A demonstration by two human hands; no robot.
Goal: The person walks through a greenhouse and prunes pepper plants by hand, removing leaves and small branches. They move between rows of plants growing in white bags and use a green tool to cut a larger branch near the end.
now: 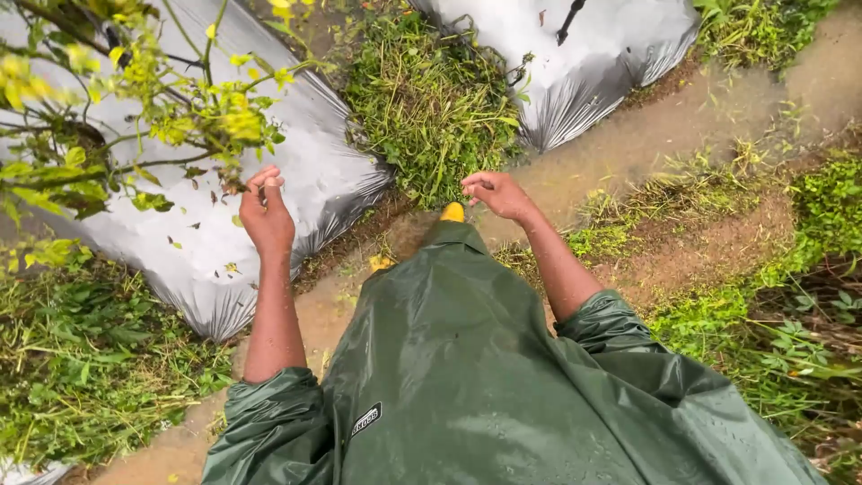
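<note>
Left hand (267, 212) raised beside leafy plant (193, 117) at edge of silver mulch sheet (296, 171), grip pinched together on small dark bit; right hand (496, 193) loosely curled, empty, over weeds (431, 108); yellow-green leaves remain, muddy path (664, 135) underfoot

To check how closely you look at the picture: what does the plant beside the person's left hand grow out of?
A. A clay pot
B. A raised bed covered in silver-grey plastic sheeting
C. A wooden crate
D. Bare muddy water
B: the leafy plant near the left hand rises from a bed wrapped in silver-grey plastic sheeting; no pot or crate is in view.
</note>
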